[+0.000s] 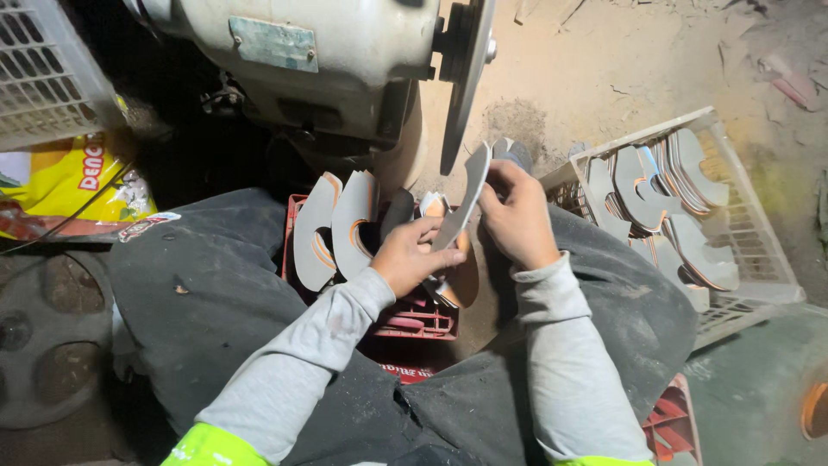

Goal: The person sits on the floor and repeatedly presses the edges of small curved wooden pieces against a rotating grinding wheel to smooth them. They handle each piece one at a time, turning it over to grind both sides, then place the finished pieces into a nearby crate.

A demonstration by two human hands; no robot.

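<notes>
Two hands: left hand (412, 255), right hand (516, 211) | one curved blade (463, 198) held | two crates (749, 226)

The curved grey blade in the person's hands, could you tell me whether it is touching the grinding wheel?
Apart. The head view shows the curved grey blade just below the grinding wheel, a thin gap between them.

A thin, grey, crescent-shaped metal blade (466, 197) stands edge-on and tilted, just below the grinder's disc (466, 78), pinched at both ends.
</notes>
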